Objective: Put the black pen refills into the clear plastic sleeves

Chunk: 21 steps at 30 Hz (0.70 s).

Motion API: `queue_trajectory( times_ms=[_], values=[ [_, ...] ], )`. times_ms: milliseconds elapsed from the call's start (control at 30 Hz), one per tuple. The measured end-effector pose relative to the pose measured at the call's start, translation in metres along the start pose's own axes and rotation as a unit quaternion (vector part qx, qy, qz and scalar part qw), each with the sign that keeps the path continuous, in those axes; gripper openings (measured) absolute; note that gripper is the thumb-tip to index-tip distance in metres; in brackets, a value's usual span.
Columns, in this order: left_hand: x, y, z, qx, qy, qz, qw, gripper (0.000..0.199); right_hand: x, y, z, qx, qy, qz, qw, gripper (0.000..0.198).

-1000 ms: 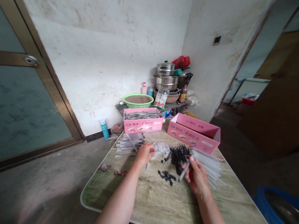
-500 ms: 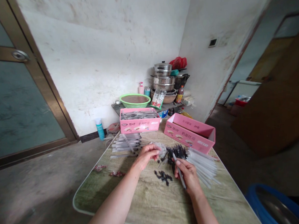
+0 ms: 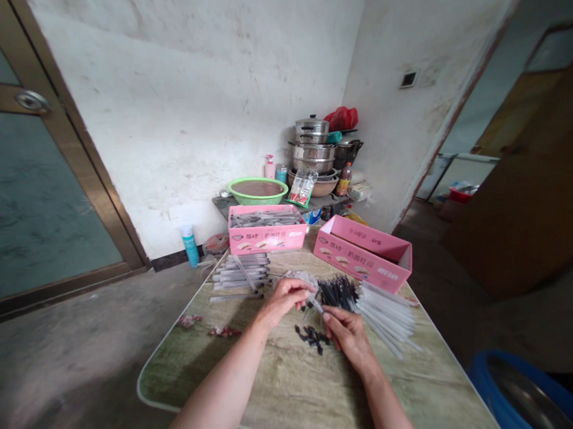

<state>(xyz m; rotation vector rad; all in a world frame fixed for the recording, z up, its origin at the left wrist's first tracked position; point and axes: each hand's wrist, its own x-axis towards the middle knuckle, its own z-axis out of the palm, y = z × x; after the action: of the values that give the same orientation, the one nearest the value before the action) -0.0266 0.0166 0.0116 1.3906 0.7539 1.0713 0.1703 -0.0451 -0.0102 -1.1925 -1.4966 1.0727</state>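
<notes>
My right hand [image 3: 347,335] pinches a slim grey pen [image 3: 317,304] near its lower end, with the shaft slanting up to the left. At its upper end, the fingers of my left hand [image 3: 286,298] are closed; what they pinch is too small to make out. Behind my left fingertips lies a pile of small pale translucent pieces [image 3: 300,276]. Small black pieces [image 3: 313,339] are scattered on the table between my forearms. Beyond my right hand, long translucent tubes with black ends [image 3: 387,318] lie fanned out. Grey pens [image 3: 239,272] are stacked to the left.
A pink box [image 3: 268,238] full of pens stands at the table's back, and another pink box [image 3: 361,255] is angled at right. Behind them are a green basin [image 3: 258,190] and stacked pots [image 3: 313,148]. A blue tub [image 3: 491,383] stands on the floor at right.
My right hand has moved up and left, bringing the pen to my left fingertips and turning it. My left hand has stayed almost in place. The view has shifted slightly.
</notes>
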Motion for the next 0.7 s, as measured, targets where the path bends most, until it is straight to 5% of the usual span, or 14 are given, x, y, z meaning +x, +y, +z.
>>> queue_trajectory(
  times_ms=[500,700],
  values=[
    [0.003,-0.015,0.013,-0.022,-0.012,-0.037,0.999,0.048,-0.003,-0.011,0.000,-0.047,-0.010,-0.039,0.998,0.040],
    [-0.001,-0.007,0.016,-0.005,-0.062,-0.045,0.997,0.045,-0.010,-0.012,-0.006,0.042,-0.066,0.040,0.996,0.043]
  ],
)
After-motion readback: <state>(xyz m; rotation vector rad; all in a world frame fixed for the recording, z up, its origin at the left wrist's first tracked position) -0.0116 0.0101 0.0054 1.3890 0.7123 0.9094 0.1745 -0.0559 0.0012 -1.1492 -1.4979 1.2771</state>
